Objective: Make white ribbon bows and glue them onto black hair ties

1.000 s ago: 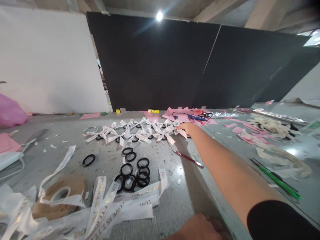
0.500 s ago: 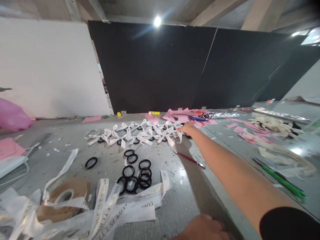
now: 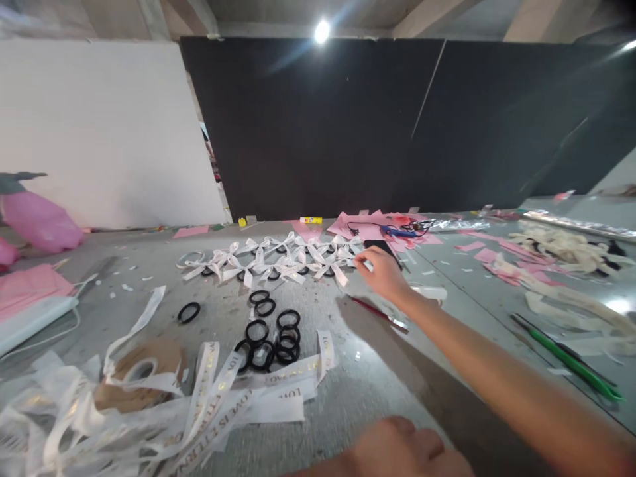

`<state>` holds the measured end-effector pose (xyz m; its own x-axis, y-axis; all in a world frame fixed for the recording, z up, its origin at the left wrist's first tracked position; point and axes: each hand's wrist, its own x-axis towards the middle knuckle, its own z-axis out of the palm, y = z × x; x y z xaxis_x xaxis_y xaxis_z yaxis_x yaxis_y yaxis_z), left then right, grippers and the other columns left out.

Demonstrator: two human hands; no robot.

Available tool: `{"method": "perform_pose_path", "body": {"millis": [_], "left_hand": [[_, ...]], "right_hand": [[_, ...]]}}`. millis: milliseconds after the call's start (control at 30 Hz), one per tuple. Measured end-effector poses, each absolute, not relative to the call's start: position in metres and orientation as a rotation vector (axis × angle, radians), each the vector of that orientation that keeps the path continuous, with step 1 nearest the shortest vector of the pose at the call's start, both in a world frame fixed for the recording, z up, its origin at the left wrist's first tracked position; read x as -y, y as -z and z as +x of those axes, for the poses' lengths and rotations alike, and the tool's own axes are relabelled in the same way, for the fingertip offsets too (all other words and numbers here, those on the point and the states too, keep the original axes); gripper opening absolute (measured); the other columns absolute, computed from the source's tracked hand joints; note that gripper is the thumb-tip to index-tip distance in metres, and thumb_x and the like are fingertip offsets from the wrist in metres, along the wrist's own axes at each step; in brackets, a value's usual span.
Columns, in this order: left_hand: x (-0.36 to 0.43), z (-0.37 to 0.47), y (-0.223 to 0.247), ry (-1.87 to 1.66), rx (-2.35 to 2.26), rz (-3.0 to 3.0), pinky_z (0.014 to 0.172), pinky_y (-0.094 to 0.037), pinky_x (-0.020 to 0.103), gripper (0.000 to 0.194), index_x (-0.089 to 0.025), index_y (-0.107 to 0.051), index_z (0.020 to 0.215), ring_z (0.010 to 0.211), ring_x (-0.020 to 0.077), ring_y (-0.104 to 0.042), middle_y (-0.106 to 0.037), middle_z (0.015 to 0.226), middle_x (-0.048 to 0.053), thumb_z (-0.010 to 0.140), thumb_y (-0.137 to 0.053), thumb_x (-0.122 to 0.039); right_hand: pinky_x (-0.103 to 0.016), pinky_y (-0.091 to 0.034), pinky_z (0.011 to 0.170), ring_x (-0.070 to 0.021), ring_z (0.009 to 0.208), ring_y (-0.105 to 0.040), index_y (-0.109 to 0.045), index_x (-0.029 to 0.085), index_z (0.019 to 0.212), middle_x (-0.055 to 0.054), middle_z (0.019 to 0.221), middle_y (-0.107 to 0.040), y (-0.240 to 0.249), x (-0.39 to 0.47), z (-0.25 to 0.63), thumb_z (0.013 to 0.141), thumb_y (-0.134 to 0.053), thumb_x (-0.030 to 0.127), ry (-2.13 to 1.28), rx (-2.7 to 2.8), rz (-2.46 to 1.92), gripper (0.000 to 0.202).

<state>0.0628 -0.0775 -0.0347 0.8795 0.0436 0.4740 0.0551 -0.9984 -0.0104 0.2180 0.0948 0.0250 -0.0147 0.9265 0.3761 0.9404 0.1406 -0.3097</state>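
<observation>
My right hand (image 3: 380,270) reaches to the right end of the group of white ribbon bows (image 3: 285,264), its thumb and index finger pinched on the edge of a bow. The bows lie close together, with black rings partly showing under them. Low in the view is my left hand (image 3: 410,450), blurred, its fingers too smeared to read. Several loose black rings (image 3: 257,331) are grouped nearer to me, and one black ring (image 3: 189,313) lies apart at the left. Printed white ribbon (image 3: 248,404) spreads over the lower left, around a brown cardboard roll (image 3: 166,358).
A red-handled tool (image 3: 375,311) lies below my right hand. Behind it are a black flat object (image 3: 380,248), pink paper (image 3: 355,226) and a blue tool (image 3: 397,232). Green-handled scissors (image 3: 571,361) and cream ribbon (image 3: 551,245) are at the right. A black panel (image 3: 318,132) stands behind.
My right hand has drawn back slightly from the bows, uncovering the black flat object and a pale item behind the wrist. My left hand shows more at the bottom. The view has shifted slightly.
</observation>
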Motion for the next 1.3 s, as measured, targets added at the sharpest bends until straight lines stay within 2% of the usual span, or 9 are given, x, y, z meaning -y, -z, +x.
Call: {"method": "perform_pose_path", "body": {"millis": [100,200,300,467,567,667,1133,1233,1300], "left_hand": [[0.078,0.054,0.014,1.079,0.229,-2.781,0.036,-0.023,0.03,0.012,-0.014,-0.065,0.093,0.045,0.012,-0.046,-0.051,0.058,-0.002,0.087,-0.057,-0.019],[0.07,0.04,-0.007,1.275,0.167,-2.631,0.035,-0.017,0.029,0.011,-0.017,-0.06,0.071,0.038,0.0104,-0.037,-0.04,0.047,-0.005,0.08,-0.055,-0.016],[0.058,0.004,-0.029,1.014,0.532,-2.762,0.037,-0.025,0.03,0.022,-0.02,-0.056,0.063,0.04,0.0126,-0.044,-0.05,0.048,-0.001,0.084,-0.048,-0.021],[0.045,-0.099,-0.042,0.47,1.771,-2.331,0.063,-0.049,0.03,0.028,-0.023,-0.071,0.09,0.071,0.0206,-0.066,-0.069,0.082,0.005,0.09,-0.043,-0.026],[0.06,-0.144,-0.028,0.436,1.94,-2.066,0.092,-0.047,0.041,0.033,-0.019,-0.071,0.105,0.103,0.0296,-0.062,-0.066,0.104,0.011,0.091,-0.045,-0.033],[0.084,-0.154,-0.01,0.439,2.122,-1.958,0.095,-0.045,0.043,0.039,-0.017,-0.066,0.118,0.11,0.0307,-0.059,-0.063,0.118,0.012,0.092,-0.048,-0.04],[0.113,-0.145,-0.012,0.564,2.14,-2.013,0.092,-0.04,0.044,0.015,-0.022,-0.07,0.089,0.109,0.0282,-0.058,-0.069,0.113,0.006,0.091,-0.056,-0.026],[0.113,-0.138,-0.029,0.76,2.032,-1.975,0.095,-0.04,0.04,0.012,-0.022,-0.065,0.09,0.107,0.0247,-0.059,-0.069,0.107,0.006,0.093,-0.053,-0.024],[0.111,-0.126,-0.044,0.843,1.933,-2.016,0.095,-0.041,0.039,0.011,-0.021,-0.062,0.09,0.094,0.0215,-0.062,-0.071,0.092,0.003,0.094,-0.053,-0.025]], "right_hand": [[-0.029,-0.047,0.074,-0.0181,0.081,-0.06,-0.063,0.018,0.087,-0.007,0.088,-0.063,-0.015,-0.035,0.189,0.098,-0.046,0.027,0.066,2.136,-1.398,0.022],[-0.03,-0.042,0.059,-0.0187,0.072,-0.057,-0.061,0.02,0.078,-0.006,0.079,-0.062,0.001,0.008,0.168,0.095,-0.046,0.019,0.215,2.414,-0.944,0.023],[-0.032,-0.048,0.066,-0.0204,0.083,-0.06,-0.061,0.017,0.092,-0.008,0.092,-0.065,0.015,0.023,0.16,0.09,-0.051,0.014,0.032,2.445,-0.87,0.01],[-0.044,-0.048,0.091,-0.0267,0.11,-0.057,-0.049,0.017,0.132,-0.013,0.128,-0.062,0.026,0.017,0.155,0.091,-0.059,0.024,-0.04,2.482,-0.765,0.042],[-0.045,-0.05,0.088,-0.028,0.104,-0.06,-0.054,0.015,0.127,-0.013,0.12,-0.067,0.027,0.018,0.153,0.092,-0.059,0.024,-0.004,2.478,-0.724,0.037],[-0.045,-0.051,0.083,-0.0275,0.094,-0.061,-0.06,0.013,0.119,-0.013,0.107,-0.07,0.027,0.02,0.153,0.094,-0.055,0.021,0.084,2.44,-0.645,0.027],[-0.04,-0.048,0.074,-0.0244,0.081,-0.06,-0.061,0.017,0.107,-0.009,0.09,-0.069,0.024,0.028,0.154,0.093,-0.049,0.012,0.229,2.35,-0.523,0.019],[-0.042,-0.049,0.076,-0.0262,0.088,-0.062,-0.059,0.02,0.114,-0.011,0.098,-0.069,0.006,0.037,0.139,0.093,-0.054,0.022,0.032,2.296,-0.555,0.021],[-0.046,-0.051,0.082,-0.0306,0.1,-0.061,-0.053,0.018,0.127,-0.017,0.116,-0.065,-0.016,0.043,0.12,0.088,-0.063,0.04,-0.201,2.22,-0.607,0.046]]}}
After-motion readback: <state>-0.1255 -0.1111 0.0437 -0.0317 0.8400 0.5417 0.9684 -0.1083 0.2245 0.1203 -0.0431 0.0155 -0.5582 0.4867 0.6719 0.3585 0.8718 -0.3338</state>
